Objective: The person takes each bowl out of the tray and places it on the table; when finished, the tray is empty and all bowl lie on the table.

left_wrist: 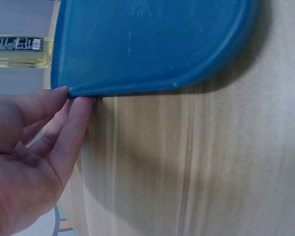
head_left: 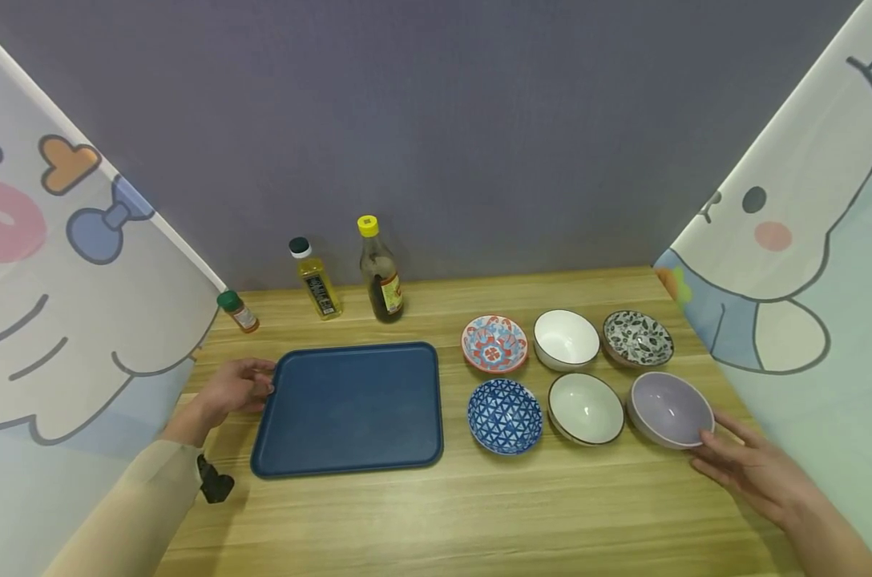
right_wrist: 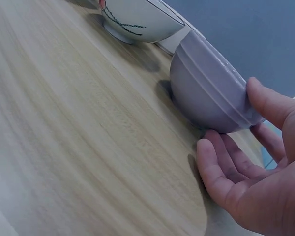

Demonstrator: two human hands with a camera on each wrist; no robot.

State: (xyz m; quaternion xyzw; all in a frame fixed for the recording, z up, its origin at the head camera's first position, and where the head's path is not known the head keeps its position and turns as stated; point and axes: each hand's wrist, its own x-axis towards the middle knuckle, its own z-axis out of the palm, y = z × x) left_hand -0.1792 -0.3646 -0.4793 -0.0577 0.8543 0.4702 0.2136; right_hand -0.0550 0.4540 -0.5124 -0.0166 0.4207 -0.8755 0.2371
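At the left edge of the dark blue tray (head_left: 349,409), my left hand (head_left: 237,387) pinches the rim, thumb on top and fingertips below. The left wrist view shows this hold close up, near one corner of the tray (left_wrist: 152,44). My right hand (head_left: 756,473) is at the lavender bowl (head_left: 670,409), the front right one of the bowls. In the right wrist view its thumb presses the side of the bowl (right_wrist: 211,86) near the rim, while the other fingers curl under near the base. The bowl looks slightly tilted.
Left of the lavender bowl stand a white dark-rimmed bowl (head_left: 586,409) and a blue patterned bowl (head_left: 505,417). Behind are a red-blue floral bowl (head_left: 494,344), a white bowl (head_left: 566,340) and a black-leaf bowl (head_left: 637,339). Oil (head_left: 319,288), dark sauce (head_left: 382,284) and a green-capped jar (head_left: 238,312) stand farther back.
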